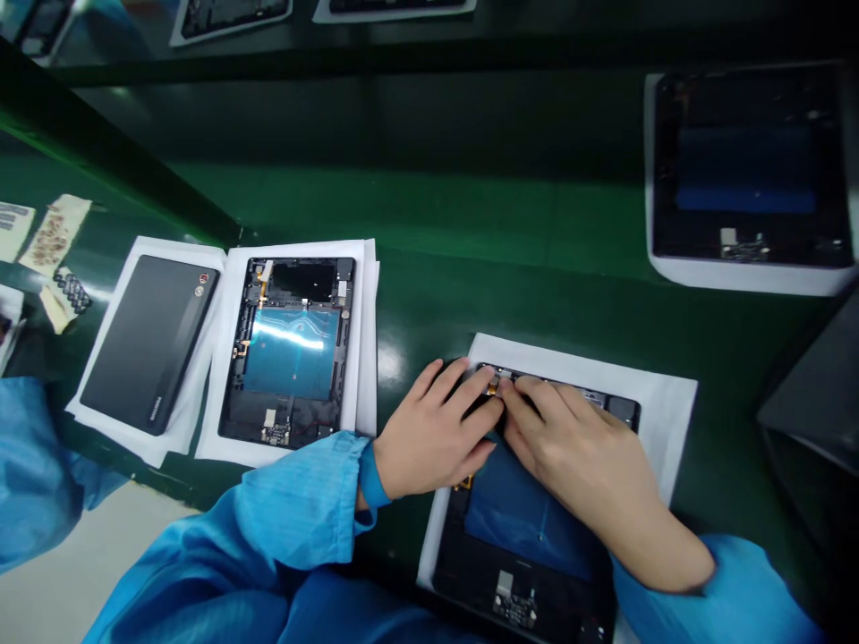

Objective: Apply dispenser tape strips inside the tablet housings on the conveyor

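An opened tablet (453, 563) with a blue battery (516, 528) lies in front of me on white sheets (661, 394). Over its upper left edge rests my left hand (439, 434), fingers stretched and apart, fingertips beside a small orange flex cable (493, 386). My right hand (577, 438) reaches across the tablet's upper part. Its fingers are bent and drawn together, with the tips at the same cable, close to the left fingertips. Whatever these fingers may pinch is too small to make out, and the hand hides part of the tablet's top.
To the left, another opened tablet (232, 402) and a closed dark tablet (151, 340) lie on white sheets. One more opened tablet (744, 237) sits at the upper right. A green post (121, 152) stands left. A co-worker's blue sleeve (33, 474) shows at the left edge.
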### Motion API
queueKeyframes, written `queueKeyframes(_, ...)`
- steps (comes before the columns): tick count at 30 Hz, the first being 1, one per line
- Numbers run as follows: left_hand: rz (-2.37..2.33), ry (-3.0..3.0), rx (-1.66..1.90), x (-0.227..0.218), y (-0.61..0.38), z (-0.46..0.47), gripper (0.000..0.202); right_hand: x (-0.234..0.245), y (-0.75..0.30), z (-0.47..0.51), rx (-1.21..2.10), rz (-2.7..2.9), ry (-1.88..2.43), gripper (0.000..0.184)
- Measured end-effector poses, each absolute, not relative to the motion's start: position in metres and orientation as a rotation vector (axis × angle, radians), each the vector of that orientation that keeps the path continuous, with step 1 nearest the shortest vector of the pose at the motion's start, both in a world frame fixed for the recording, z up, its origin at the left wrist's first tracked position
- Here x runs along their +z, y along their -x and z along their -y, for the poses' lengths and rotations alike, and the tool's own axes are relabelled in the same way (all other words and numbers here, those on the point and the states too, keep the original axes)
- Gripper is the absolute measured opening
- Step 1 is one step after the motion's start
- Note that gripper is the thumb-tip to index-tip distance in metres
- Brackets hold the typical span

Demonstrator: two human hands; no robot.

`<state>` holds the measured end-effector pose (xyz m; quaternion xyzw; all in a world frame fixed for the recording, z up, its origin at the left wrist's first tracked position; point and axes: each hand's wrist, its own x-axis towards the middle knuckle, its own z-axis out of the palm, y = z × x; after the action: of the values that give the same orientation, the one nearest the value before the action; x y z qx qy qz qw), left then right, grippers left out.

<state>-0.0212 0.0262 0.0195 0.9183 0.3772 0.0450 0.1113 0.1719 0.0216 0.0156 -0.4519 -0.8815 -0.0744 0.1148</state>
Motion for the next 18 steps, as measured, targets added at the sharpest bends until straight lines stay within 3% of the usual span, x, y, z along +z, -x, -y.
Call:
queueKeyframes(7, -1.114, -2.677, 0.172, 0.018, 0.023, -0.027, 0.043, 0.016, -0.168, -0.009, -0.185, 2.574, 1.302, 0.025)
queueKeyframes(12, -1.121, -2.651, 0.13, 0.021, 0.021, -0.03, 0.042, 0.01, -0.184, 0.014, 0.036, 2.486, 1.256, 0.031)
queueKeyframes(18, -1.087, -2.656, 0.145, 0.025, 0.017, -0.038, 0.037, 0.006, -0.207, 0.019, 0.157, 2.35, 1.319, 0.024)
